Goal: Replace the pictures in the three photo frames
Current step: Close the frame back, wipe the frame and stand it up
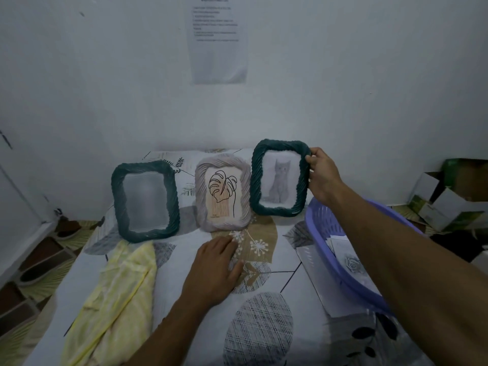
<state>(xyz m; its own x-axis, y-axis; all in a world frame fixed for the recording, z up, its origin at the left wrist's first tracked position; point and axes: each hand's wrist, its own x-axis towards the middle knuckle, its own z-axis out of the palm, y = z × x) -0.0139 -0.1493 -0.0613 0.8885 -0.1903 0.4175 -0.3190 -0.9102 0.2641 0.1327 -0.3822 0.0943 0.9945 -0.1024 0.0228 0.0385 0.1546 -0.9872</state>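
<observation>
— What's on the feed?
— I've got a patterned sheet (285, 262) filling the lower view; a purple basket (314, 223) sits on it at 4 o'clock; a yellow cloth (118, 286) lies crumpled at 8 o'clock.
— And the frames?
— I count three in a row near the wall; the left frame (146, 200), dark green, is at 9 o'clock of the middle frame (223, 195), which is beige and shows a line-drawn leaf; the left one's picture is a pale blur I can't read. The right frame (280, 178), dark green with a grey cat picture, is at 3 o'clock of the middle one and a little higher; I can't tell whether its foot touches the sheet.
— Hands?
— The right hand (323, 175) grips the right frame's rim near its 2 o'clock corner, fingers curled round the edge; the left hand (219, 265) lies flat on the sheet, fingers straight, holding nothing, at 6 o'clock of the middle frame and just short of it; loose prints (351, 260) lie in the basket.
</observation>
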